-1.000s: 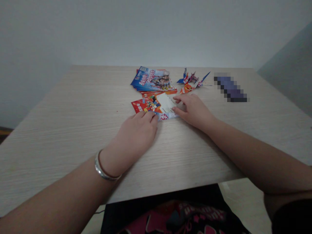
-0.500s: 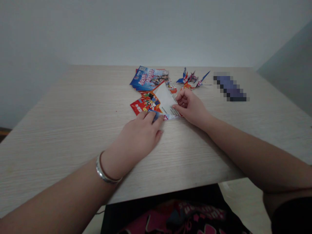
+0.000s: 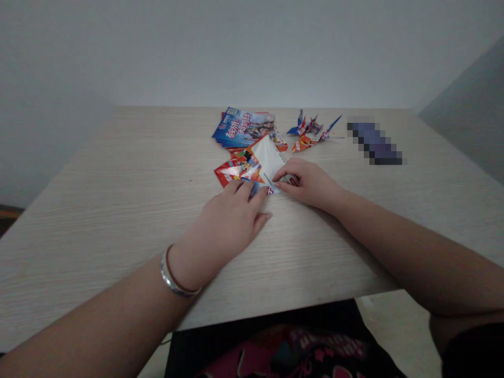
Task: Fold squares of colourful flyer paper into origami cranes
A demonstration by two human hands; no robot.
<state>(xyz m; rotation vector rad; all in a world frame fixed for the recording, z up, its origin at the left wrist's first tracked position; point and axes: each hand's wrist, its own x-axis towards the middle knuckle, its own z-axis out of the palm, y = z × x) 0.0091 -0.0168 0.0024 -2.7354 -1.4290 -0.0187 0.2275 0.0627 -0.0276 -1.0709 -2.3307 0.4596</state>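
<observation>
A folded sheet of printed paper (image 3: 268, 156) lies on the table between my hands, its pale back facing up and a blue-and-white strip turned over along the near edge. My left hand (image 3: 232, 218), with a silver bangle at the wrist, rests on that near edge. Its fingers are stretched out and pressed on the paper, the thumb on the table. At the sheet's right side is my right hand (image 3: 307, 181), with thumb and forefinger pinched together over the near-right part of the paper. The other right fingers are curled and cover that corner.
Behind the sheet lies a stack of colourful printed leaflets (image 3: 244, 126). Several folded paper cranes (image 3: 313, 134) stand to its right, close together. Farther right is a pixelated dark oblong object (image 3: 374, 143). The pale wooden table (image 3: 129, 184) meets a wall at the back.
My right hand has moved left and toward me along the sheet, its fingertips now nearer my left hand. More of the cranes shows. My left hand remains on the near edge.
</observation>
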